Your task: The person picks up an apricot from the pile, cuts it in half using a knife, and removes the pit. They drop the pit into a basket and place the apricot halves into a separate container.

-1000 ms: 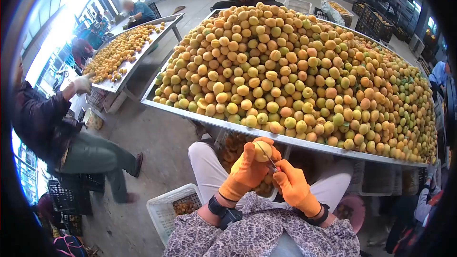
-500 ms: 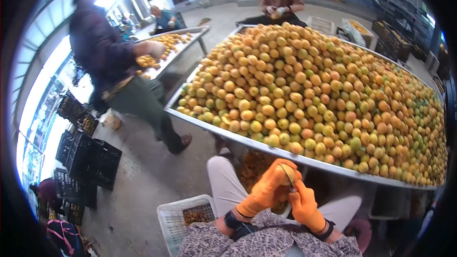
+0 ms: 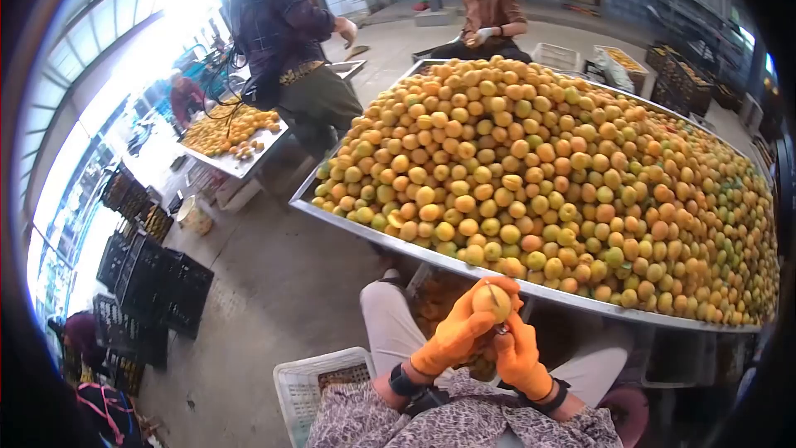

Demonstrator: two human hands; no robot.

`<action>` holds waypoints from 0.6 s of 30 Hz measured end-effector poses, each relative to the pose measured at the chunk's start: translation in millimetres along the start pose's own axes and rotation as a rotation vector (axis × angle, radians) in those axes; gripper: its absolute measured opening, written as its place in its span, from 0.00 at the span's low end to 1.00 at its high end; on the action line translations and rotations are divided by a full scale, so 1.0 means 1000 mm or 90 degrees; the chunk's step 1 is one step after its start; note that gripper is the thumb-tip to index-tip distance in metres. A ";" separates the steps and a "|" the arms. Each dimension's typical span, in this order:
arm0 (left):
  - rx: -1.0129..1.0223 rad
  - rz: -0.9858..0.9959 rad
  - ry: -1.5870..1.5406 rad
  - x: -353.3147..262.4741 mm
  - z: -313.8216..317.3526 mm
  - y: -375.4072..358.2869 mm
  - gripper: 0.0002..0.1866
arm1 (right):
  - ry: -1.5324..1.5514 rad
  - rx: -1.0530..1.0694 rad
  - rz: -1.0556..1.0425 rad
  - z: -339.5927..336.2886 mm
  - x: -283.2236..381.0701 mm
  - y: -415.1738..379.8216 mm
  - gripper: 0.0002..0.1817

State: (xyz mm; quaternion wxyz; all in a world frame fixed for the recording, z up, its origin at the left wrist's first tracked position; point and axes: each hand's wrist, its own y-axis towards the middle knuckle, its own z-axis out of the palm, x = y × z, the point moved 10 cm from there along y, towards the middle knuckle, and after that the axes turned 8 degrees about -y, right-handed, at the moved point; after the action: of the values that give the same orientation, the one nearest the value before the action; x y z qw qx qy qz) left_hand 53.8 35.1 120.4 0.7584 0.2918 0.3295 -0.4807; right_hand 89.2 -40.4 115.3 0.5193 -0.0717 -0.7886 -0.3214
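Note:
My left hand (image 3: 454, 330), in an orange glove, is closed around a yellow apricot (image 3: 492, 304). A dark slit runs down the upper side of the fruit. Just to the right, my gloved right hand (image 3: 524, 358) is closed against the underside of the apricot. It grips a small knife (image 3: 501, 328), of which only a bit of metal shows between the fingers. Both hands are above my lap, in front of the metal-edged table (image 3: 572, 292), which bears a large heap of apricots (image 3: 539, 174).
A white plastic crate (image 3: 290, 386) stands left of my lap. Black crates (image 3: 153, 282) are stacked farther left, near a bucket (image 3: 194, 216). One person (image 3: 286, 41) is on foot beyond the table's left corner; another (image 3: 489, 12) sits behind the heap. A second fruit table (image 3: 269, 143) stands behind left.
The walking person has moved right and farther off, uncovering the second table. The apricot now shows a rounder face, and the blade seen along it before is mostly hidden.

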 end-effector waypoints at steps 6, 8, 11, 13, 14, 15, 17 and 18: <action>0.052 -0.017 0.116 -0.014 0.015 -0.012 0.36 | 0.033 0.116 -0.035 0.007 -0.011 -0.012 0.27; 0.061 0.004 0.181 -0.026 0.017 -0.010 0.33 | 0.043 0.123 -0.003 0.006 -0.002 -0.007 0.27; 0.075 0.005 0.263 -0.042 0.015 -0.005 0.26 | 0.055 0.105 0.027 0.007 0.003 -0.002 0.29; 0.161 0.115 0.665 -0.057 0.031 -0.003 0.25 | 0.057 0.085 0.027 0.010 0.000 -0.003 0.30; 0.163 0.114 0.665 -0.055 0.031 -0.003 0.25 | 0.060 0.053 0.005 0.012 -0.004 -0.006 0.30; 0.175 0.122 0.604 -0.054 0.033 -0.003 0.26 | 0.061 0.020 -0.018 0.010 -0.005 -0.009 0.29; 0.140 0.034 0.310 -0.038 0.030 -0.004 0.26 | 0.073 0.059 -0.037 0.007 -0.003 -0.009 0.29; 0.107 0.019 0.189 -0.028 0.031 -0.010 0.26 | 0.081 0.077 -0.047 0.010 -0.002 -0.010 0.28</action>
State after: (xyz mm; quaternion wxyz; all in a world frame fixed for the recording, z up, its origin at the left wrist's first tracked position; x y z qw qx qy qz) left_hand 42.7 23.0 160.0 0.6813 0.4268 0.3922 -0.4470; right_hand 78.0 -41.6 107.1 0.5594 0.0095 -0.7740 -0.2964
